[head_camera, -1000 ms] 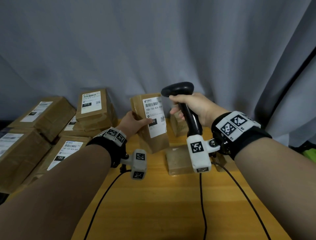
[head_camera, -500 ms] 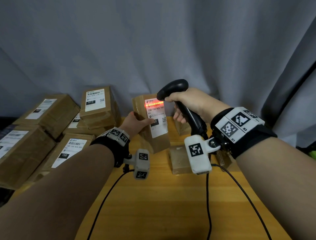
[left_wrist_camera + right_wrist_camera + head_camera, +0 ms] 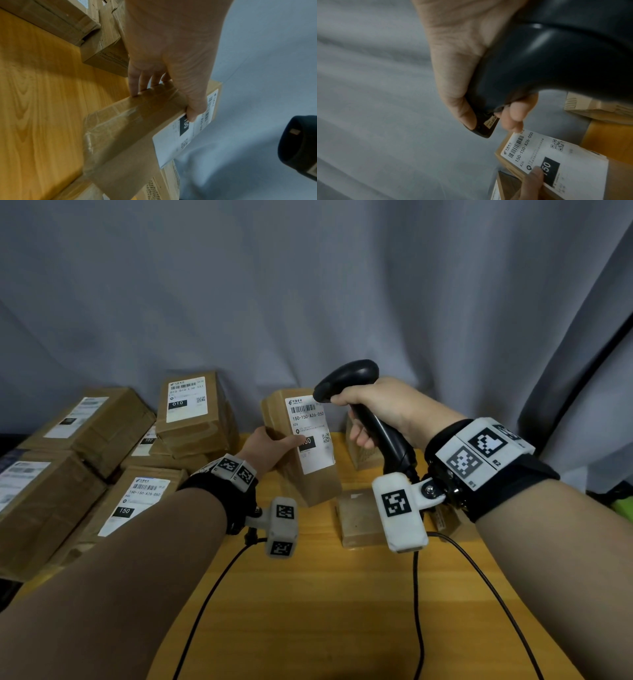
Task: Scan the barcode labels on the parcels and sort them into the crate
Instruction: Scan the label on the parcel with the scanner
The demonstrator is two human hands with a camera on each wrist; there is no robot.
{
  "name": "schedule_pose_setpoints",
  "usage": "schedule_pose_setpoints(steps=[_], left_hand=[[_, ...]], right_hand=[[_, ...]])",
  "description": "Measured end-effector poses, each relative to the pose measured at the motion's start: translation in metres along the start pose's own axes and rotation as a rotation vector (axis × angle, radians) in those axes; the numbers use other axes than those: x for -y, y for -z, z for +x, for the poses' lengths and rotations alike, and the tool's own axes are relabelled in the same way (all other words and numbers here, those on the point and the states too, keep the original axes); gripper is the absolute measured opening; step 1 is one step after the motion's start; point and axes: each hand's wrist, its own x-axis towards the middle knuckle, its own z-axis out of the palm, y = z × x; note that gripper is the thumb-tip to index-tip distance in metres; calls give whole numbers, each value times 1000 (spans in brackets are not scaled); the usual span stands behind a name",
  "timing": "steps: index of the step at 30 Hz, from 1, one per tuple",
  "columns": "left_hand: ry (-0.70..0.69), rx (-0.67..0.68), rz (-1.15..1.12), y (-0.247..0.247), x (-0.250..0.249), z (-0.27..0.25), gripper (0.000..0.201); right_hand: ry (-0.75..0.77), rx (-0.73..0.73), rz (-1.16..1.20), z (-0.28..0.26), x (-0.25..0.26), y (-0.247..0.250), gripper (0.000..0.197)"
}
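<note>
**Scan step: parcel 150-150-A26-050 held up to the scanner**

Parcel (image 3: 301,446) is upright, lifted off the wooden table (image 3: 342,611), its label (image 3: 310,433) facing me. All places below are given relative to this parcel.

Left hand (image 3: 267,450) grips its left edge: thumb (image 3: 536,174) pressed on the label front over the black "150" block, fingers (image 3: 137,83) curled round the back, clamped firmly. Right hand (image 3: 380,409) is just right of the parcel, all fingers wrapped tight on the handle of the black scanner (image 3: 349,378); the scanner head sits at the parcel's top right corner, nose close to the barcode (image 3: 516,146).

No red beam shows on the label. I judge the read is either done or needs another trigger pull; I cannot tell which.

To do it well, I keep the label flat toward the scanner window, thumb clear of the barcode lines, and hold steady while triggering.

Stacked parcels (image 3: 185,412) lie left of it, two small boxes (image 3: 356,518) below right. No crate in view.
</note>
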Motion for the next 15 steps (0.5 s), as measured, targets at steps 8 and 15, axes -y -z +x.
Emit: schedule_pose_setpoints(steps=[8,15], left_hand=[[-17,26,-46,1,-1,-7,52],[-111,-12,-281,13,-1,-31,57]], right_hand=[[26,-28,53,0,-10,-6,31],[192,-131,199,0,-23,-18,14]])
